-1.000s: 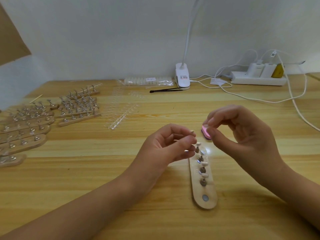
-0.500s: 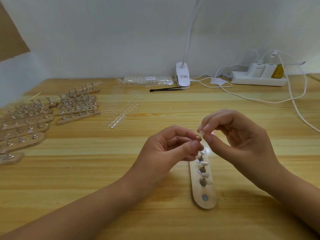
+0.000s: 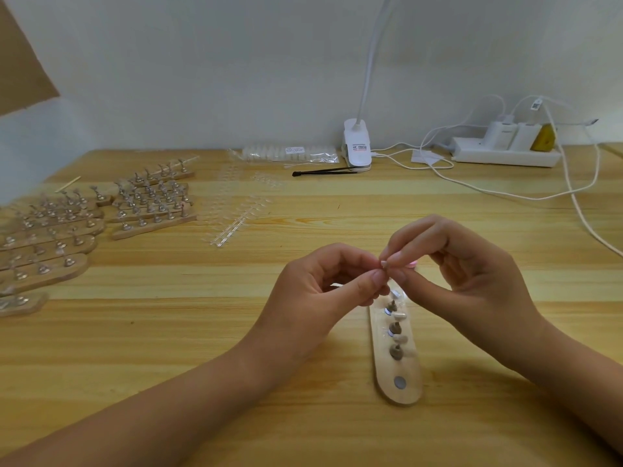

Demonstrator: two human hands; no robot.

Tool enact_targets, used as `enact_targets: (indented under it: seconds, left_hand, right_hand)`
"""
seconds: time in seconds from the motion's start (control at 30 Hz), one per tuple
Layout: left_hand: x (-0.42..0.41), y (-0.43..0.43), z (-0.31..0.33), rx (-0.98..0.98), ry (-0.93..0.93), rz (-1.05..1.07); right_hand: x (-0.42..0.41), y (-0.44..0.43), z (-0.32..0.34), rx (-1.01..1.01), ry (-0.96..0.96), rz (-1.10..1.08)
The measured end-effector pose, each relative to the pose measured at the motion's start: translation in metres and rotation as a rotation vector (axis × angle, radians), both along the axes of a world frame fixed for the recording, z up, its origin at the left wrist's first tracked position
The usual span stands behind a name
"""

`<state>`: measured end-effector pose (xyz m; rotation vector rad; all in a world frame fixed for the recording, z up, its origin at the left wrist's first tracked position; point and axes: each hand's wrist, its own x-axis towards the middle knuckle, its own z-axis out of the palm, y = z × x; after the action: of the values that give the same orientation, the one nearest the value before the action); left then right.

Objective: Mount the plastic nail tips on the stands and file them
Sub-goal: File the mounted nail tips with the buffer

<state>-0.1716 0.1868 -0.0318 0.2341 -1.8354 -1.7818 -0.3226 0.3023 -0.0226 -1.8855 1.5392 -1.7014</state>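
Far left on the counter (image 3: 168, 332) lie stacked wooden strips (image 3: 50, 261) studded with metal stands, as before. Just right of them lie clear tip racks (image 3: 236, 220). At the far edge a clear bag (image 3: 290, 153) holds a row of white nail tips; its label is too small to read. Black tweezers (image 3: 323, 171) lie beside the bag, their right end touching the clamp lamp (image 3: 357, 146), whose red-headed sticker is also unreadable.

Near centre, the left hand (image 3: 323, 298) has risen and moved right since a second ago. Its grip is closed, thumb against forefinger, and the small stand it pinched half a second ago is now hidden by the fingertips. Pressed against them is a pale nail tip (image 3: 384, 263), above the far end of the near strip (image 3: 404, 392). That strip carries three mounted stands (image 3: 395, 328) with pale tips; a bare magnet disc (image 3: 396, 293) now shows where the farthest stand stood a second ago.

The right hand (image 3: 465, 278) has come left to meet the other — its grip pinches the nail tip. The pink file (image 3: 412, 264), plainly seen earlier, now only peeks from behind its fingers.

Far right, a white power strip (image 3: 499, 158) holds chargers — one cable has a code tag (image 3: 536, 104).
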Motion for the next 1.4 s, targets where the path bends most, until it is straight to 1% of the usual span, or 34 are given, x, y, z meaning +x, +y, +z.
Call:
enact_targets:
  seconds: [0.4, 0.47, 0.57, 0.63, 0.77, 0.97, 1.13, 1.4]
  left_hand:
    - [0.0009, -0.0006, -0.0022, -0.098, -0.007, 0.020]
    - [0.0005, -0.0015, -0.0022, -0.099, -0.008, 0.023]
    - [-0.0003, -0.0028, -0.0024, -0.091, 0.000, 0.033]
    - [-0.0006, -0.0030, -0.0023, -0.091, 0.004, 0.046]
    - [-0.0003, -0.0016, -0.0017, -0.084, -0.002, 0.042]
    - [0.0011, -0.0007, -0.0020, -0.006, -0.006, -0.008]
    - [0.0011, -0.0005, -0.0001, 0.052, -0.022, -0.065]
    - [0.0011, -0.0004, 0.0017, 0.076, -0.033, -0.064]
  right_hand:
    - [-0.0035, -0.0010, -0.0005, 0.054, 0.028, 0.023]
    - [-0.0032, -0.0013, -0.0002, 0.050, -0.019, 0.030]
    - [-0.0041, -0.0005, 0.0019, 0.059, -0.160, 0.034]
    - [-0.0052, 0.0001, 0.0026, 0.079, -0.177, 0.017]
    - [-0.0038, -0.0009, 0.0016, 0.101, -0.060, 0.001]
    - [-0.0025, -0.0024, 0.0012, 0.089, 0.078, -0.035]
    - [-0.0028, -0.0021, 0.0015, 0.080, 0.098, -0.023]
    - [-0.0048, -0.0034, -0.0010, 0.065, 0.074, -0.007]
